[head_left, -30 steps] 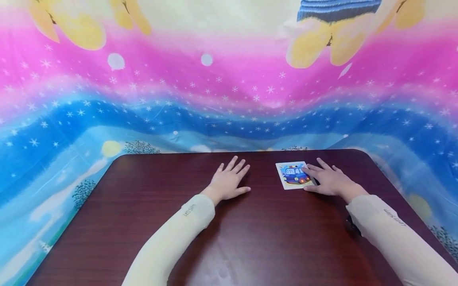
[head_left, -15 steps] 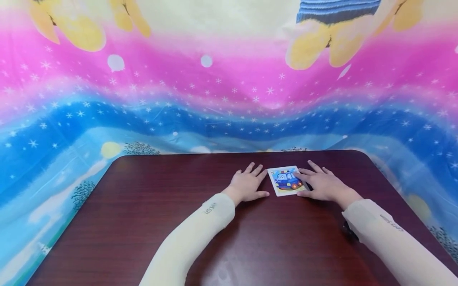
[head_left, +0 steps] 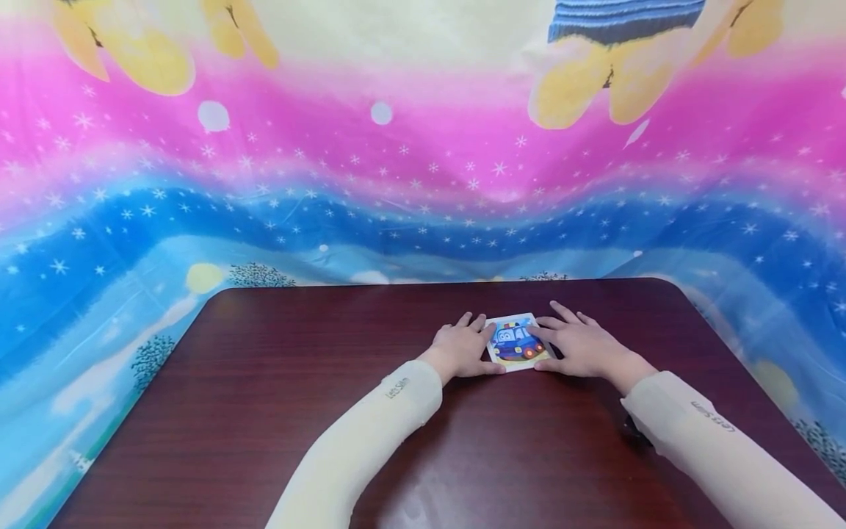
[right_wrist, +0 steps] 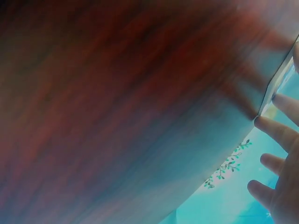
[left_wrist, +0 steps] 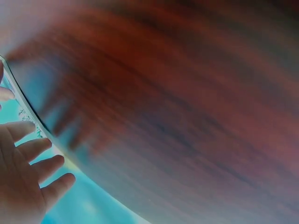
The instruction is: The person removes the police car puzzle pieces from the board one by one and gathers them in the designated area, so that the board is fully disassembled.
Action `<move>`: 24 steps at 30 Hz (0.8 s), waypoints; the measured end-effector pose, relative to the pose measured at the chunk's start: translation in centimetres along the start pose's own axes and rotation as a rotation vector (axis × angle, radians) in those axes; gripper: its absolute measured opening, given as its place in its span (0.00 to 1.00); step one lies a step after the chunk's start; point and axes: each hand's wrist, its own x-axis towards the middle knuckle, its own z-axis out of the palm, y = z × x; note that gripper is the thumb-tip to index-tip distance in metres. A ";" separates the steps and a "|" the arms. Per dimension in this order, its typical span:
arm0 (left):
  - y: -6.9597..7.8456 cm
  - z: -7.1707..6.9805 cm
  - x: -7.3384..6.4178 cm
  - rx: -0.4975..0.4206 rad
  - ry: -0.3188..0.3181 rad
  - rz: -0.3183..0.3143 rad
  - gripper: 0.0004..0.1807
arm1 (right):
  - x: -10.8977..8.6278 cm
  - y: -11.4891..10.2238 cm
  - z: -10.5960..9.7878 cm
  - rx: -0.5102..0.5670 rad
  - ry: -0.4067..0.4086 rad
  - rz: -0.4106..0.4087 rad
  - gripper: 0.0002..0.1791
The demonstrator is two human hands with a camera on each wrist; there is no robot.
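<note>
A square picture card [head_left: 518, 343] with a white border and a blue cartoon car printed on it lies flat on the table, between the two hands. At its left edge is my left hand [head_left: 461, 348], thumb near the lower corner and a fingertip overlapping the border. My right hand [head_left: 581, 347] lies at the opposite edge, one fingertip over the picture and the thumb by the lower right corner. Spread fingers of the left hand [left_wrist: 23, 172] show in the left wrist view. In the right wrist view, the right hand's fingers [right_wrist: 275, 130] are also apart and fairly straight.
The dark red-brown wooden table [head_left: 277, 411] has rounded far corners. Behind it and along both sides hangs a colourful cloth [head_left: 396, 184] with snowflakes, in pink and blue. Pale sleeves cover both forearms.
The card has slid left and slightly nearer under the right hand. My left hand has moved right and reached the card's left edge.
</note>
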 end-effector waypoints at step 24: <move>-3.0 0.9 -3.9 -0.061 -0.013 0.078 0.50 | -0.4 -3.7 -0.7 0.014 -0.021 -0.116 0.37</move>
